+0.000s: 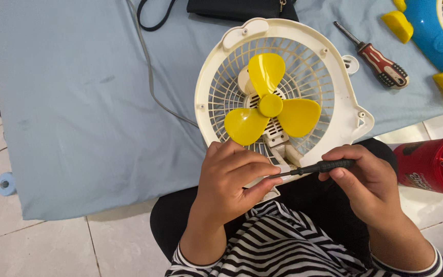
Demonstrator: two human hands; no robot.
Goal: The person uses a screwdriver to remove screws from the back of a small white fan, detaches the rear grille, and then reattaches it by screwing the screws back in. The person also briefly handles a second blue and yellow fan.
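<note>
Steadying: left hand (232,177) fingers closed on cream fan housing (334,110) at the table's near edge.
Driving: right hand (370,179) fingers grip black screwdriver (316,167); keep it square to the base.

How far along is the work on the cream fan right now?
Looks done: the front guard is off, so the yellow blades sit bare in the cream fan shell. In hand: the left hand steadies the shell's lower edge while the right hand holds a black screwdriver pointing there. Left: the blades remain mounted; a red-handled screwdriver lies unused.
</note>
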